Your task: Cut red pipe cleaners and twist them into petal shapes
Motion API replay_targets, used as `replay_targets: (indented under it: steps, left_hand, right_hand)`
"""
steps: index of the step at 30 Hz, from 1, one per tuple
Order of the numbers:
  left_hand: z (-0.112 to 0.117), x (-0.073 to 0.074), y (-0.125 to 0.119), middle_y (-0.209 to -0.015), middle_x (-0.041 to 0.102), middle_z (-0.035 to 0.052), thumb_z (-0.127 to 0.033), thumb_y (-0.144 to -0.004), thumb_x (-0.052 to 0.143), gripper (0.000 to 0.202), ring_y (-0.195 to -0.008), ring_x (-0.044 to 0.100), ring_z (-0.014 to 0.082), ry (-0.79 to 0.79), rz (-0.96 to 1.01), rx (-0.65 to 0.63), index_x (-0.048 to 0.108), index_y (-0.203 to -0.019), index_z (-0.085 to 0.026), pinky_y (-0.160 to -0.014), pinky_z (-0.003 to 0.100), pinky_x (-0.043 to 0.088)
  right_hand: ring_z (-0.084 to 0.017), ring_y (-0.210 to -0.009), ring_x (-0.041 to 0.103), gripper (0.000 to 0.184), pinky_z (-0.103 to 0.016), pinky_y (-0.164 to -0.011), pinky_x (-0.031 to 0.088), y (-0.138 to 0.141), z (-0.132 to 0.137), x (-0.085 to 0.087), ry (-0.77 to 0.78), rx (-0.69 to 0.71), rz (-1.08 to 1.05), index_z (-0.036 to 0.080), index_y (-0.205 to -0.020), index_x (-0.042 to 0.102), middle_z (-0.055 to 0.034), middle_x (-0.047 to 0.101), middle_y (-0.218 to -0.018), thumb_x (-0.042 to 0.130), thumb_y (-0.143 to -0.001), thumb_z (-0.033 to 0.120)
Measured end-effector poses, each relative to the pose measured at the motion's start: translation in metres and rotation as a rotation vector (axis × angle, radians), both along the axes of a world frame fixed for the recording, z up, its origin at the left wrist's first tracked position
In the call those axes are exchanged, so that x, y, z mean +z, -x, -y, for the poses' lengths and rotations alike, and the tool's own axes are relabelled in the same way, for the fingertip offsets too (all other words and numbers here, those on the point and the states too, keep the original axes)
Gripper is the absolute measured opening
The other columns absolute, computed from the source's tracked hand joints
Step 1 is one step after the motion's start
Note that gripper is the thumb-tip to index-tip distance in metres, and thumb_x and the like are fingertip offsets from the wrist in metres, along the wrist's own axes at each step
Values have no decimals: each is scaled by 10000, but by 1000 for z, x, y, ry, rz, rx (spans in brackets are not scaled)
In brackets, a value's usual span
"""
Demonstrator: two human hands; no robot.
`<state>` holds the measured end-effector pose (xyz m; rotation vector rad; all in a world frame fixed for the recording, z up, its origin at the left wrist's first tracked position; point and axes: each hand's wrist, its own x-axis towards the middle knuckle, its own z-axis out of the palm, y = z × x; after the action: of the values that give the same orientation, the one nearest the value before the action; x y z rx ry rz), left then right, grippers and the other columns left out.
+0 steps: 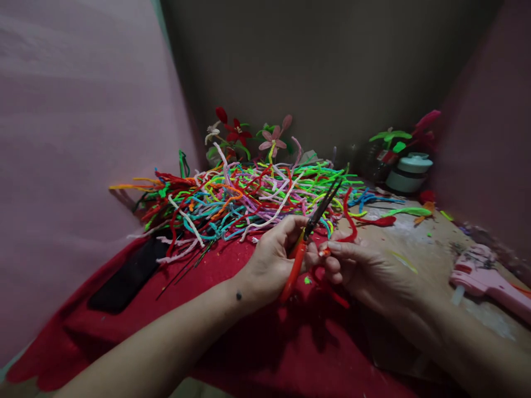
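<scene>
My left hand (271,254) is closed around long-nose pliers (297,260) with orange handles. Their slim dark jaws point up and away, slightly apart, with nothing visible between them. Beside it, my right hand (352,260) pinches a red pipe cleaner (351,221) between thumb and fingers. One part of it curves upward above the hand, and red lengths hang below. A small whitish and orange end shows at the thumb tip, close to the left fingers. Just beyond both hands spreads a large heap of multicoloured pipe cleaners (249,193).
Red cloth (240,342) covers the near table. A black phone (124,279) lies left, partly under the heap. At right are a pink glue gun (481,273), a lidded jar (410,172) and a green fuzzy leaf (410,211). Fuzzy flowers (272,138) stand behind the heap.
</scene>
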<state>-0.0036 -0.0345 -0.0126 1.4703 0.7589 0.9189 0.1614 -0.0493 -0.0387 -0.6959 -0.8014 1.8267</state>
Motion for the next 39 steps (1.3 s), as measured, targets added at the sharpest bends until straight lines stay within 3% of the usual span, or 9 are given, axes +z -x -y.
replay_targets:
  steps: [3,7,12,14,20,33,39]
  left_hand:
    - [-5,-7,6,-734,533,-20,-240,-709,656,355,-655,495,99,-179,-150,109,499,-1021,-178,-625,220,411]
    - [-9,-13,15,-740,532,-9,-103,-716,540,364,-701,506,129,-583,-467,171,524,-1068,-194,-692,248,417]
    - [-17,-22,15,-1013,576,144,-67,-728,414,436,-937,534,247,-882,-803,118,468,-1159,-111,-826,402,435]
    - [-20,-25,15,-1075,565,177,-93,-768,395,420,-999,527,272,-917,-880,112,443,-1185,-97,-846,432,438]
    - [-23,-30,17,-1106,563,153,-112,-806,392,401,-1048,521,258,-986,-968,118,405,-1207,-122,-879,409,453]
    - [-24,-34,16,-993,593,128,-124,-806,429,399,-949,561,247,-1167,-1079,173,391,-1201,-74,-815,392,506]
    - [-24,-35,17,-971,595,128,-107,-813,417,348,-904,572,237,-1173,-1062,147,420,-1159,-66,-792,383,514]
  right_hand:
    - [-104,-527,594,65,-236,-561,498,-2,-3,2,51,-110,17,149,-659,645,-11,651,-602,700,-669,182]
    - [-149,-585,643,62,-295,-628,531,-7,-10,5,10,-280,47,163,-636,657,-17,674,-619,717,-625,177]
    - [-170,-633,656,66,-309,-656,533,-13,-14,7,-16,-351,24,149,-646,678,-39,701,-684,706,-587,138]
    - [-161,-614,646,67,-302,-642,528,-14,-14,8,-8,-387,30,150,-641,678,-36,697,-675,710,-583,137]
    - [-151,-586,625,71,-293,-617,511,-13,-14,11,23,-417,66,154,-592,665,-33,671,-632,728,-560,143]
    - [-130,-502,597,97,-253,-536,480,-10,-14,11,27,-449,83,136,-535,652,-7,638,-540,728,-477,120]
    - [-129,-512,591,74,-262,-553,487,-11,-15,10,35,-448,103,139,-540,659,-20,646,-559,708,-489,114]
